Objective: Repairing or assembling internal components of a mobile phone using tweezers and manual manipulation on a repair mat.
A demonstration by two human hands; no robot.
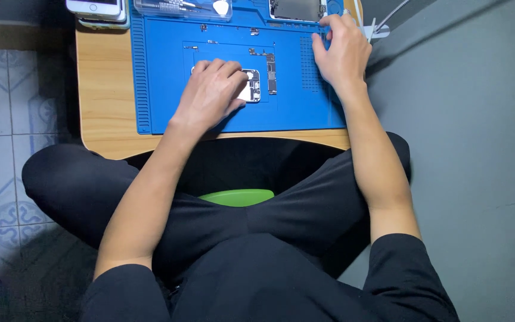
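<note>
Work surface: a blue repair mat [168, 71] lies on a light wooden table [105, 89]; the mat has ribbed edges and a raised inner rectangle.
Main part: an opened phone chassis [251, 86] lies near the middle of the mat, inside the inner rectangle. It is silvery, with rounded corners and dark cut-outs; only its right end shows, the rest is under the hand.
Left hand: the left hand [210, 95] lies palm down on the chassis, fingers bent and close together, pressing it flat onto the mat.
Circuit board: 1 long narrow circuit board [271, 73], dark with grey metal shields, lies just beside the chassis on its right, upright along the mat.
Right hand: the right hand [344, 50] is at the mat's far right corner, fingers curled narrowly with the tips on the mat; whether they pinch anything cannot be told.
Far edge: a clear plastic case [180, 8] with tools, a second opened phone body [298, 9], and 2 stacked phones [98, 12] off the mat's left corner.
Seat: a green stool edge [238, 197] shows between the black-clad legs.
</note>
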